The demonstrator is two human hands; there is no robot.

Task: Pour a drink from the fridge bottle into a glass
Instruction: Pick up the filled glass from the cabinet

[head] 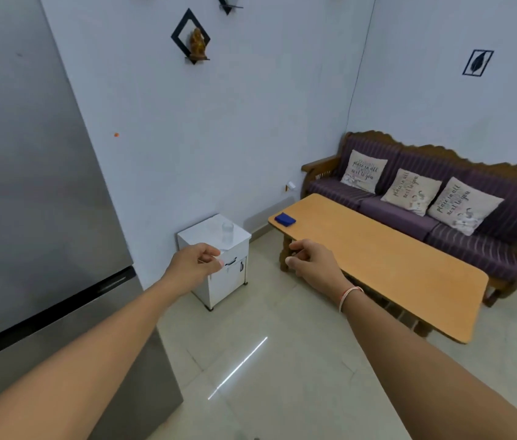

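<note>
A clear empty glass (227, 231) stands on a small white cabinet (209, 233) against the far wall. The grey fridge (35, 192) fills the left side, both its doors closed; no bottle is visible. My left hand (195, 263) is stretched forward in front of the cabinet, fingers curled shut with nothing in them. My right hand (309, 260) is also held out, loosely curled and holding nothing, over the near corner of the wooden table.
A long wooden coffee table (378, 265) with a blue box (285, 219) stands to the right. Behind it is a purple sofa (485, 249) with three cushions. Tiled floor (266, 360) lies between the fridge and the table.
</note>
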